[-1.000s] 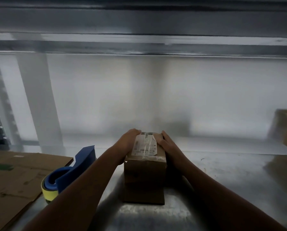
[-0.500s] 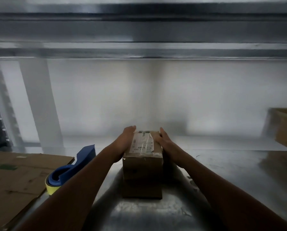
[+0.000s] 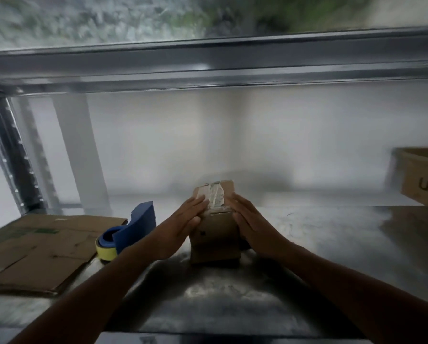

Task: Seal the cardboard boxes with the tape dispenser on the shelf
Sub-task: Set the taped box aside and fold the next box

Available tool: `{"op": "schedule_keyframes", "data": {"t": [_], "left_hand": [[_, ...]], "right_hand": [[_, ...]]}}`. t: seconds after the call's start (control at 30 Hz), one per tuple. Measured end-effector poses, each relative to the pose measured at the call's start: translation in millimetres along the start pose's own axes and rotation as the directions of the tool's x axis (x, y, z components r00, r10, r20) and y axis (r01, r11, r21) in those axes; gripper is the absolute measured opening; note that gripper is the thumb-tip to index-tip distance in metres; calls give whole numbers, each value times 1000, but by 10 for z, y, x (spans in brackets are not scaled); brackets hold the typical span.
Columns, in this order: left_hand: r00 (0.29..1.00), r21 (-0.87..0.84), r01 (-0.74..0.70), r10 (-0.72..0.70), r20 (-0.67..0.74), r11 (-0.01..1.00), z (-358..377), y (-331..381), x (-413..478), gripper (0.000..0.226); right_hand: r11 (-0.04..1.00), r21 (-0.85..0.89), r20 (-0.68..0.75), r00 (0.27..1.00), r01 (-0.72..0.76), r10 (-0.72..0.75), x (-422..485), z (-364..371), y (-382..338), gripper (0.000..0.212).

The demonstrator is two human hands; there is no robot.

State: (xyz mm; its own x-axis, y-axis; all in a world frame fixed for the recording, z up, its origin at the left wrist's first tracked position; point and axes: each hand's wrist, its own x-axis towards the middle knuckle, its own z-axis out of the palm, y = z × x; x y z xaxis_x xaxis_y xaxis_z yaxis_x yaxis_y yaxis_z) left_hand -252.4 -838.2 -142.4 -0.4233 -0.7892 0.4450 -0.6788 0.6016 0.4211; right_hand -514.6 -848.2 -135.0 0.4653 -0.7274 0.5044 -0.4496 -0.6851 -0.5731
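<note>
Shelf (image 3: 319, 244): grey metal, bearing everything.
Flat cardboard (image 3: 34, 249): lies at the left.
Open box (image 3: 424, 180): far right, partly out of view.
Small box (image 3: 215, 234): mid-shelf, upright, labelled and taped on top.
Tape dispenser (image 3: 131, 229): blue, yellow roll, between flat cardboard and small box.
Left hand (image 3: 183, 224): fingers straight, flat against the small box's left side.
Right hand (image 3: 254, 227): fingers straight, flat against its right side.
</note>
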Motion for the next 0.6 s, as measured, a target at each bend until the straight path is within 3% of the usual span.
{"op": "schedule_keyframes", "data": {"t": [0.07, 0.2, 0.4, 0.6], "left_hand": [[997, 83, -43, 49, -65, 996, 65, -25, 30, 49], [995, 234, -62, 79, -67, 970, 134, -65, 113, 54], [983, 219, -61, 97, -157, 974, 231, -56, 127, 55], [993, 251, -38, 65, -103, 967, 12, 138, 117, 58]], "right_hand": [[1000, 4, -5, 1000, 12, -12, 8, -14, 106, 41], [993, -101, 27, 998, 65, -62, 2, -88, 315, 42], [961, -268, 33, 998, 67, -60, 26, -54, 373, 47], [971, -238, 77, 997, 6, 12, -26, -137, 252, 54]]}}
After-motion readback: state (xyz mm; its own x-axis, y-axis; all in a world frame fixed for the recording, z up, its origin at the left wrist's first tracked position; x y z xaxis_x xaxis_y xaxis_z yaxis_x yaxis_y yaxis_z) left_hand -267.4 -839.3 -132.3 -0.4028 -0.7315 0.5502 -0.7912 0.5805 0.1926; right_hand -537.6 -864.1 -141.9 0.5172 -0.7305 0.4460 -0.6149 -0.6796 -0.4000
